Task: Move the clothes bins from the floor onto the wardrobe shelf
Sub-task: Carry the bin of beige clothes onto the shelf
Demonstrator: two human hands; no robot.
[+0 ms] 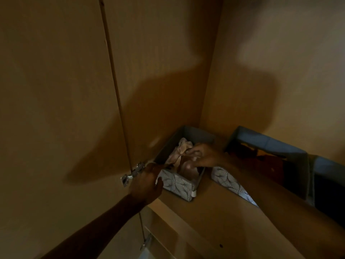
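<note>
A small grey fabric bin point(177, 184) with a leaf pattern stands on the wooden wardrobe shelf point(209, 208), pushed into the left back corner. Pale pink clothes point(182, 148) lie bunched inside it. My left hand point(147, 182) grips the bin's near left corner. My right hand point(203, 155) reaches over the bin and pinches the pale cloth. A second, larger bin point(265, 143) with a blue-grey rim and the same leaf pattern stands to the right on the shelf, dark clothes inside; my right forearm crosses its front.
The wardrobe's side panel point(149, 71) and back wall point(280, 71) close in the corner. A metal door hinge point(130, 174) sits just left of my left hand. A lower shelf edge point(168, 230) shows below. The light is dim.
</note>
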